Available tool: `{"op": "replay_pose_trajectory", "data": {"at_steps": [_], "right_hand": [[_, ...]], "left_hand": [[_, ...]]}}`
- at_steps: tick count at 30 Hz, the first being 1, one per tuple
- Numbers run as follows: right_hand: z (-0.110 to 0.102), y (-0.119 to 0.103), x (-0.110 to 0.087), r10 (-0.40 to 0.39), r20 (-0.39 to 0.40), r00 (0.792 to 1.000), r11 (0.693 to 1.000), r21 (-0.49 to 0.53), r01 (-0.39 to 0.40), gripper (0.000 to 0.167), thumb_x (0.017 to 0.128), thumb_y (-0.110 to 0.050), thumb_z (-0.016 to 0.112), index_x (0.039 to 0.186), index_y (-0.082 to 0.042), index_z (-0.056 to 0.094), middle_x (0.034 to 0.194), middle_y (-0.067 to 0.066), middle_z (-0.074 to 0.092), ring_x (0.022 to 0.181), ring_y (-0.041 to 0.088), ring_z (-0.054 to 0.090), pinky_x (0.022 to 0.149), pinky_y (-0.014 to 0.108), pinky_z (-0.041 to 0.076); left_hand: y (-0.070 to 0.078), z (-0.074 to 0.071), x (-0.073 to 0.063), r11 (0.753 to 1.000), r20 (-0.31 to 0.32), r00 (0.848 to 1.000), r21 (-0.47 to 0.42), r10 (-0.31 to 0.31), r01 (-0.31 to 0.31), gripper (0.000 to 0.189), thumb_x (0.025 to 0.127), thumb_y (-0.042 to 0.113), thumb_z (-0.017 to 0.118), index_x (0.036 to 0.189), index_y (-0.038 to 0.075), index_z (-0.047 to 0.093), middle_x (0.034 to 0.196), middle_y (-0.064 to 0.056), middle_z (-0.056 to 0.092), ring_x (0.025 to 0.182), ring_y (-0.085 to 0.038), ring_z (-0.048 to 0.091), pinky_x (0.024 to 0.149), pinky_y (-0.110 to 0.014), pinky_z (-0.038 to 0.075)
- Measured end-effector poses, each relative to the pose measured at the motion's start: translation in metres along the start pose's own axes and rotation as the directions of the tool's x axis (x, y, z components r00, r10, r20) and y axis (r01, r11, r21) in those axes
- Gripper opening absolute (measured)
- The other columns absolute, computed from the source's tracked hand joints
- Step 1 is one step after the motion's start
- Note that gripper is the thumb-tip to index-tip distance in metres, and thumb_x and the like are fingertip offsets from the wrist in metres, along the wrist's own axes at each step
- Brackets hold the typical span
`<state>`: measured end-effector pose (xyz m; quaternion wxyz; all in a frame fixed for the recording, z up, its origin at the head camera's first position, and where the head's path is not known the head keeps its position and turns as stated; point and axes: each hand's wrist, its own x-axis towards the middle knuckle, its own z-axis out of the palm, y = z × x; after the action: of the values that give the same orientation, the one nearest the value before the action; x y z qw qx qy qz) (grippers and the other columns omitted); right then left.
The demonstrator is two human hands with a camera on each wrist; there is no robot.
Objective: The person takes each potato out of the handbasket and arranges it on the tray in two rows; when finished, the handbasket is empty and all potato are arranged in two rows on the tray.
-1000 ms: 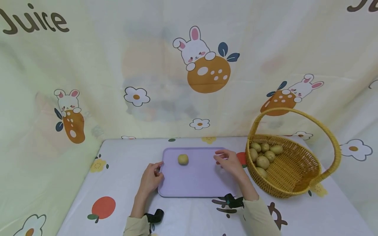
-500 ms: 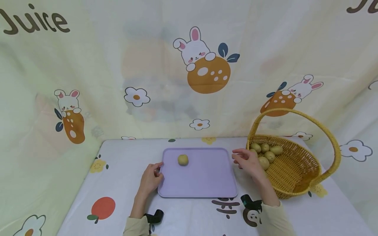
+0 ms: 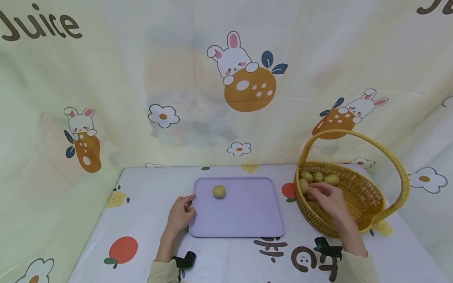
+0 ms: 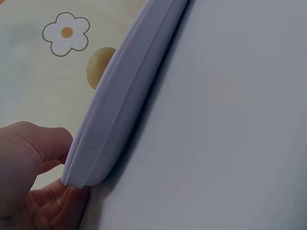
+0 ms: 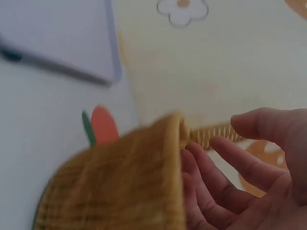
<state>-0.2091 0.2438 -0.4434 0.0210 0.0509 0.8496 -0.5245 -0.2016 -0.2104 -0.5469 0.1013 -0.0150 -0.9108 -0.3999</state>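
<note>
My left hand (image 3: 181, 214) is at the left edge of a lilac tray (image 3: 244, 220). In the left wrist view its thumb (image 4: 55, 143) lies at the rim with the fingers curled under it. One small round potato (image 3: 219, 192) sits on the tray near its back left. My right hand (image 3: 329, 198) reaches into a yellow wicker basket (image 3: 369, 196), beside a potato (image 3: 303, 186) at the basket's left wall. Seen from the right wrist, the fingers are bent loosely and the thumb stands apart, with nothing between them; the basket wall hides some fingertips.
Several potatoes (image 3: 331, 179) lie along the basket's back and left side. The tall basket handle (image 3: 403, 179) arches over its right part. A patterned white cloth (image 3: 148, 220) covers the table, and a printed curtain (image 3: 191, 78) hangs behind it.
My right hand has moved right, from over the tray's right side into the basket at the potatoes. The left hand, the tray and its potato have stayed in place.
</note>
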Motion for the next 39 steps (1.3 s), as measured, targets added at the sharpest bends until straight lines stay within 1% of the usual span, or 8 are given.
{"op": "replay_pose_trajectory", "data": {"at_steps": [3, 9, 13, 16, 23, 32, 36, 39], "right_hand": [[-0.01, 0.013, -0.001, 0.033, -0.013, 0.999, 0.999, -0.025, -0.034, 0.05, 0.098, -0.031, 0.058, 0.131, 0.007, 0.055, 0.099, 0.004, 0.068, 0.084, 0.004, 0.063, 0.073, 0.027, 0.054], [-0.022, 0.033, -0.001, 0.083, -0.007, 0.997, 0.992, -0.091, -0.083, 0.055, 0.099, -0.035, 0.055, 0.134, 0.007, 0.053, 0.108, 0.015, 0.067, 0.087, 0.007, 0.063, 0.072, 0.027, 0.053], [-0.023, 0.042, -0.003, 0.089, 0.009, 0.996, 0.982, -0.169, -0.086, 0.053, 0.099, -0.035, 0.053, 0.131, 0.007, 0.055, 0.114, 0.022, 0.062, 0.087, 0.013, 0.06, 0.069, 0.028, 0.05], [-0.023, 0.046, -0.003, 0.089, 0.03, 0.996, 0.977, -0.197, -0.081, 0.05, 0.1, -0.033, 0.053, 0.129, 0.008, 0.057, 0.117, 0.025, 0.06, 0.089, 0.016, 0.057, 0.069, 0.028, 0.049], [-0.023, 0.05, 0.001, 0.105, 0.074, 0.992, 0.978, -0.186, -0.09, 0.047, 0.098, -0.026, 0.057, 0.128, 0.01, 0.057, 0.11, 0.02, 0.062, 0.088, 0.017, 0.057, 0.069, 0.028, 0.05], [-0.023, 0.052, 0.002, 0.088, 0.092, 0.992, 0.976, -0.206, -0.067, 0.047, 0.094, -0.029, 0.065, 0.121, 0.009, 0.062, 0.108, 0.017, 0.065, 0.086, 0.017, 0.058, 0.068, 0.029, 0.049], [-0.021, 0.054, 0.001, 0.089, 0.095, 0.992, 0.979, -0.193, -0.07, 0.045, 0.093, -0.028, 0.066, 0.12, 0.009, 0.062, 0.102, 0.014, 0.066, 0.084, 0.018, 0.057, 0.066, 0.03, 0.05], [-0.02, 0.054, 0.001, 0.097, 0.091, 0.991, 0.979, -0.187, -0.079, 0.048, 0.094, -0.03, 0.065, 0.121, 0.01, 0.061, 0.106, 0.016, 0.065, 0.086, 0.019, 0.058, 0.067, 0.03, 0.05]], "left_hand": [[0.0, 0.0, 0.001, 1.0, 0.004, 1.0, 0.003, 0.002, -0.002, 0.048, 0.076, 0.0, 0.063, 0.124, 0.0, 0.066, 0.097, -0.012, 0.06, 0.07, -0.013, 0.052, 0.066, -0.029, 0.042], [-0.001, 0.0, 0.0, 1.0, 0.007, 1.0, 0.001, 0.004, -0.004, 0.048, 0.076, -0.001, 0.063, 0.124, 0.0, 0.066, 0.097, -0.011, 0.06, 0.069, -0.013, 0.051, 0.065, -0.028, 0.041], [-0.001, 0.0, -0.002, 1.0, 0.013, 1.0, 0.0, 0.006, -0.006, 0.048, 0.076, -0.001, 0.063, 0.124, 0.0, 0.066, 0.097, -0.012, 0.06, 0.069, -0.013, 0.051, 0.065, -0.028, 0.041], [-0.001, 0.0, -0.002, 1.0, 0.011, 1.0, -0.004, 0.009, -0.009, 0.048, 0.076, -0.001, 0.062, 0.124, -0.001, 0.066, 0.096, -0.012, 0.06, 0.07, -0.014, 0.052, 0.065, -0.028, 0.041], [-0.002, 0.001, 0.001, 1.0, 0.002, 1.0, -0.002, 0.002, -0.002, 0.048, 0.076, -0.001, 0.063, 0.124, 0.001, 0.067, 0.097, -0.011, 0.061, 0.07, -0.012, 0.052, 0.065, -0.028, 0.042], [0.0, 0.001, 0.001, 1.0, 0.002, 1.0, -0.012, 0.004, -0.004, 0.048, 0.076, -0.001, 0.063, 0.124, 0.0, 0.066, 0.098, -0.011, 0.06, 0.069, -0.012, 0.052, 0.065, -0.028, 0.042], [-0.002, 0.001, -0.001, 1.0, 0.0, 1.0, -0.009, -0.002, 0.002, 0.049, 0.075, 0.0, 0.063, 0.124, 0.001, 0.067, 0.097, -0.011, 0.06, 0.069, -0.011, 0.052, 0.066, -0.028, 0.042], [-0.002, 0.001, -0.001, 1.0, -0.011, 1.0, -0.019, 0.005, -0.005, 0.049, 0.075, -0.001, 0.063, 0.124, 0.001, 0.067, 0.097, -0.011, 0.061, 0.069, -0.011, 0.053, 0.067, -0.028, 0.043]]}}
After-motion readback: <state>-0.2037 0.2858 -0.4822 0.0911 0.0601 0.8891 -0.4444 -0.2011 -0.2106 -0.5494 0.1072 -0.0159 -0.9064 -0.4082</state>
